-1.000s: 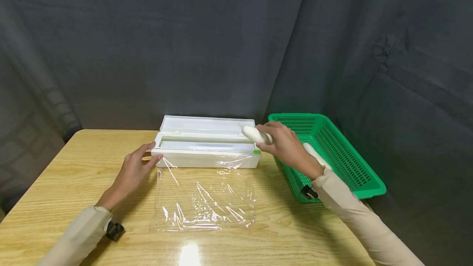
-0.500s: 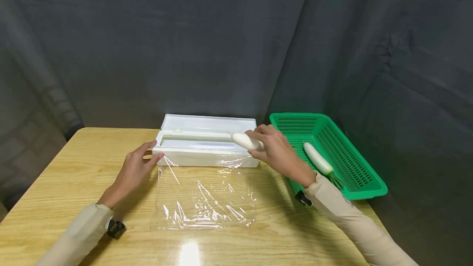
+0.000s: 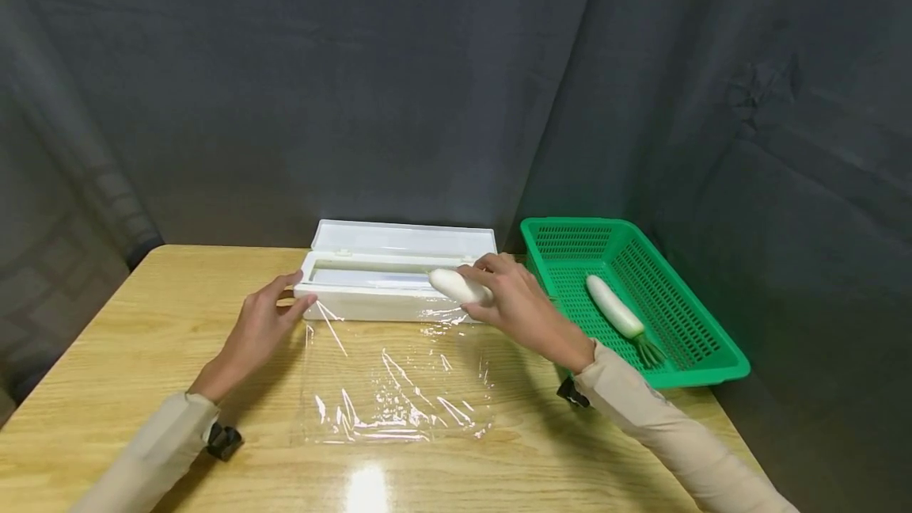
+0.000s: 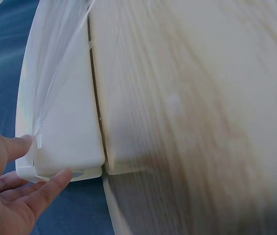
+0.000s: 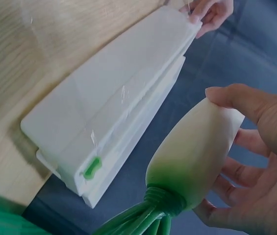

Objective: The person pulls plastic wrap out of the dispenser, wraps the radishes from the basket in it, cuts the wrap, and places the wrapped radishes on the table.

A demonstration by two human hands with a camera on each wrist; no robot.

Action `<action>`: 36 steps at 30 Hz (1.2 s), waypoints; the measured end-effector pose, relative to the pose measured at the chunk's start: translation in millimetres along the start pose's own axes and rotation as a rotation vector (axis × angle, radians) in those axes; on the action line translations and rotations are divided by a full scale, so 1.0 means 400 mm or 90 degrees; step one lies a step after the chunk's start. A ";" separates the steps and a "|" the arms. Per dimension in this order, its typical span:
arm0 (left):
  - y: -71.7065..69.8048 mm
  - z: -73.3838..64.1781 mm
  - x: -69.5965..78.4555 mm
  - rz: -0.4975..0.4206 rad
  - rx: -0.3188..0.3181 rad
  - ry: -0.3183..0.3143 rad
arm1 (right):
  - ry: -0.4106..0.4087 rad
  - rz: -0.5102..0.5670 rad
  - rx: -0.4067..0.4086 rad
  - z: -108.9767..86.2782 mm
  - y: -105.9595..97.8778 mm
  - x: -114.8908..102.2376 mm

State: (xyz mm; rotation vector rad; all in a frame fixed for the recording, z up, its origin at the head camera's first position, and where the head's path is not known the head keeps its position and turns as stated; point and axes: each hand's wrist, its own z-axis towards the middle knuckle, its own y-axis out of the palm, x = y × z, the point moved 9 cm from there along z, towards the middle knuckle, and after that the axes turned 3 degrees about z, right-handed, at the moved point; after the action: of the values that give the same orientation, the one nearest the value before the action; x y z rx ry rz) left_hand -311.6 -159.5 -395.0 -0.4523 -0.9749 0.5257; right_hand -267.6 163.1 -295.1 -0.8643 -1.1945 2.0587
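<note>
A white cling film dispenser [image 3: 378, 309] stands on the table with its lid raised at the back. From its front a sheet of clear cling film [image 3: 399, 386] hangs down and spreads over the table. My left hand [image 3: 260, 331] holds the dispenser's left end, thumb at the front edge and fingers at the end wall [image 4: 68, 112]. A white radish [image 3: 450, 285] with green leaf stalks [image 5: 150, 210] is in my right hand [image 3: 527, 311], gripped between thumb and fingers. It hangs over the dispenser's right part, its pale tip pointing left.
A green perforated basket [image 3: 712, 373] stands on the right, with another white radish [image 3: 613, 305] lying in it. A green slider [image 5: 93, 168] sits at the dispenser's right end. Behind the wooden table [image 3: 178, 291] hangs a dark curtain [image 3: 342, 85].
My right hand has carried the radish leftward and slightly nearer, from the dispenser's right end to over its right part. The basket's radish has come into full view. The left hand stays put.
</note>
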 end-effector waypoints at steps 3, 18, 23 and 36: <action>-0.001 0.003 -0.001 0.000 -0.006 -0.004 | -0.017 0.007 -0.004 0.000 0.015 -0.013; -0.008 -0.003 0.001 -0.002 0.005 0.007 | -0.058 0.000 -0.059 -0.010 0.107 -0.062; -0.006 0.002 0.003 -0.003 0.003 0.004 | -0.052 0.015 -0.085 -0.011 0.133 -0.074; -0.004 0.001 0.002 -0.007 0.008 0.009 | -0.067 0.062 -0.142 -0.020 0.203 -0.119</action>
State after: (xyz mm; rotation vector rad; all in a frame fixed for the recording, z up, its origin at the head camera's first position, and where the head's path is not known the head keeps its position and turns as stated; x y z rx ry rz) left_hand -311.2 -160.3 -393.4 -0.4391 -0.9605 0.5176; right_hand -246.6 97.3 -359.6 -0.9429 -1.4875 2.0981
